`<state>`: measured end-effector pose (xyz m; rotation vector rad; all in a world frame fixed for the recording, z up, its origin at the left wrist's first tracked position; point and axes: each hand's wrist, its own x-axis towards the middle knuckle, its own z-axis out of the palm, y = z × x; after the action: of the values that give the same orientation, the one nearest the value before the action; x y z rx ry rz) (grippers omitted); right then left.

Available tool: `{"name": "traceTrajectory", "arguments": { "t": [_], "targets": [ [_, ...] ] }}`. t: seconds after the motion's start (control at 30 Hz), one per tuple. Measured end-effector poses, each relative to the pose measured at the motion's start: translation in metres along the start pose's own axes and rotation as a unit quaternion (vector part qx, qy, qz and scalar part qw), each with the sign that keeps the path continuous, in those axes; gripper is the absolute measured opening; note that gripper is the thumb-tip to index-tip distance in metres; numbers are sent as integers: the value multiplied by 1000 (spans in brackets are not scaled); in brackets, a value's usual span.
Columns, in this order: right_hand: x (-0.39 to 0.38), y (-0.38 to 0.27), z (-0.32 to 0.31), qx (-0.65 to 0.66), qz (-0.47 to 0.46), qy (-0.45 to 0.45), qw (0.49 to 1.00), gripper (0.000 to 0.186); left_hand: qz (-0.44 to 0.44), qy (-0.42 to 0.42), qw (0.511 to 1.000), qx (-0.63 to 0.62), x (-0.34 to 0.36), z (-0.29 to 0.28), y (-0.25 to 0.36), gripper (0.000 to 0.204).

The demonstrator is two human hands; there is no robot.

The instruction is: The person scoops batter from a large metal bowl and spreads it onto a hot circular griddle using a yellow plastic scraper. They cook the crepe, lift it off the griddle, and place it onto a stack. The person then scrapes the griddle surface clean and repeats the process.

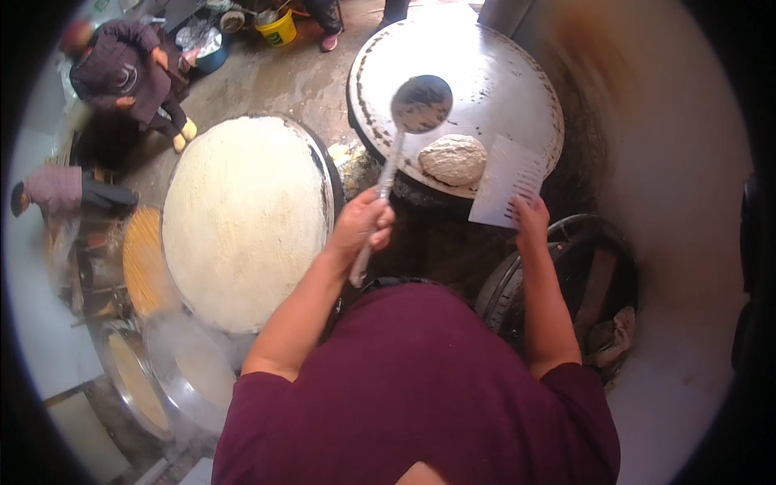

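Note:
My left hand (364,225) is closed round the long handle of a ladle (421,105). Its dark bowl is over the large round griddle (505,81) ahead of me. In my right hand (529,218) is a thin white plastic scraper (499,190) with a row of slots, gripped at its lower right edge. Between the two tools, at the griddle's near edge, a rounded lump of pale, wet-looking dough (453,160) rests on the metal. The scraper's left edge is close beside the dough; whether they touch I cannot tell.
To my left stands another round griddle (246,222), covered in a pale sheet. Steaming metal pans (133,376) are at the lower left. A dark round drum (566,283) is by my right arm. People (121,73) are at the upper left, near a yellow bucket (278,31).

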<state>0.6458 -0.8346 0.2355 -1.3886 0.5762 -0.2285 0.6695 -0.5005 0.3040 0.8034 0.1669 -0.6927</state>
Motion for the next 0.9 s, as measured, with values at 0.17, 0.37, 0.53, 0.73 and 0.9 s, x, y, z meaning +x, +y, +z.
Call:
{"name": "traceTrajectory", "arguments": {
  "t": [0.17, 0.37, 0.53, 0.73, 0.9],
  "targets": [
    [47, 21, 93, -98, -38, -85, 991, 18, 158, 145, 977, 3, -108, -86, 26, 41],
    [82, 63, 175, -366, -123, -68, 920, 24, 238, 538, 808, 14, -301, -207, -23, 8],
    [82, 62, 155, -448, -164, -58, 877, 22, 117, 753, 645, 60, -451, -312, -121, 12],
    [90, 50, 95, -442, -117, 19, 889, 22, -59, 784, 617, 44, -507, -402, -193, 17],
    [93, 19, 60, -504, -97, 89, 854, 23, -48, 730, 682, -7, -495, -374, -165, 10]
  ]
}}
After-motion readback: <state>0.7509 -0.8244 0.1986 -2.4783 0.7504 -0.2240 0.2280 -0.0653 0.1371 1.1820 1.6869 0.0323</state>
